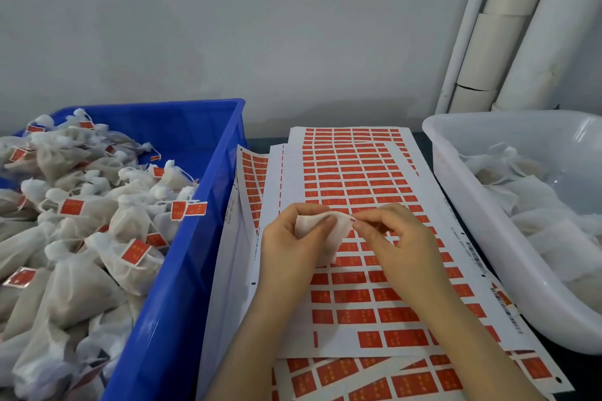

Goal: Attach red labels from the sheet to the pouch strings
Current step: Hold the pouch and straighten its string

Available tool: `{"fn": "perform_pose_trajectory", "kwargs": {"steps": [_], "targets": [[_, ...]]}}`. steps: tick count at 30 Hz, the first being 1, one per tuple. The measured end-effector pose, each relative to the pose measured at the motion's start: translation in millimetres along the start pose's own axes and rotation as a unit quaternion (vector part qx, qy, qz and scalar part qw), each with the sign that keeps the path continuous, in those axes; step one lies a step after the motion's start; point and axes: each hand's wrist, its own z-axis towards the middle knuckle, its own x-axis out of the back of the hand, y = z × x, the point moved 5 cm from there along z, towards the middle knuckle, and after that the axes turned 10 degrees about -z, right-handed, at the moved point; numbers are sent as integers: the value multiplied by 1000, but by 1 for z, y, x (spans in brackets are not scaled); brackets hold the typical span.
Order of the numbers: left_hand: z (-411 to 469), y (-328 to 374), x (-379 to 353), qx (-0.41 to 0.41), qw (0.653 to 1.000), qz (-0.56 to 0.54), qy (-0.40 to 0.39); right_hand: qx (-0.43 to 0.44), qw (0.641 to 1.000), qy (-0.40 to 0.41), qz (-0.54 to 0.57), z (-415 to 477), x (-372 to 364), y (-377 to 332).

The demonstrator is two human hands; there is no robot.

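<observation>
A small white mesh pouch (325, 231) is held above the sheets of red labels (355, 179), near the middle of the view. My left hand (286, 247) grips the pouch body from the left. My right hand (394, 238) pinches the pouch's top right corner with thumb and forefinger; the string itself is too thin to make out. The top sheet has rows of red rectangular stickers, with blank gaps in the rows nearest to me. More label sheets lie stacked underneath (407, 381).
A blue crate (195, 231) on the left is piled with pouches carrying red labels (71, 207). A white plastic tub (462, 179) on the right holds unlabelled pouches (508, 169). A grey wall and white pipes (508, 26) stand behind.
</observation>
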Motion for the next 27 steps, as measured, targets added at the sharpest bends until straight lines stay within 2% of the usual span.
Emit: {"fn": "perform_pose_trajectory", "kwargs": {"steps": [4, 7, 15, 22, 27], "targets": [[0, 5, -6, -13, 999, -5, -51, 9, 1000, 9, -6, 0, 1, -2], [-3, 5, -13, -21, 995, 45, -83, 36, 999, 19, -15, -3, 2, -7], [-3, -3, -9, -47, 990, 120, -49, 46, 997, 64, -4, -7, 8, -12], [1, -1, -2, -69, 986, 152, -30, -43, 987, 121, 92, -9, 20, -8], [-5, 1, -16, -56, 962, 241, -115, -82, 981, 137, 113, -7, 23, -3]]}}
